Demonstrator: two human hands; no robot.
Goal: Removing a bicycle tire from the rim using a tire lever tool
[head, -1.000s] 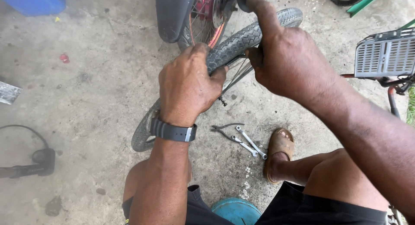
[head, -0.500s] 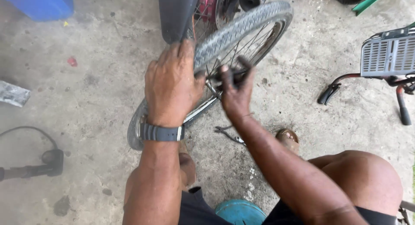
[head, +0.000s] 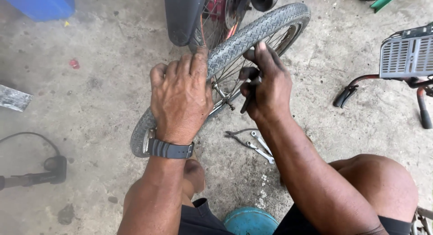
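Concrete floor [head: 90,104] is bearing a grey treaded bicycle tyre on its spoked wheel [head: 252,34], lying diagonally from lower left to upper right. Left hand [head: 180,97] is pressing down on the tread, fingers curled over the tyre's edge. Right hand [head: 266,88] is working just right of it, fingers closing around a dark slim lever tool [head: 247,99] pointing down toward the rim. Small steel spanners [head: 257,145] are lying near.
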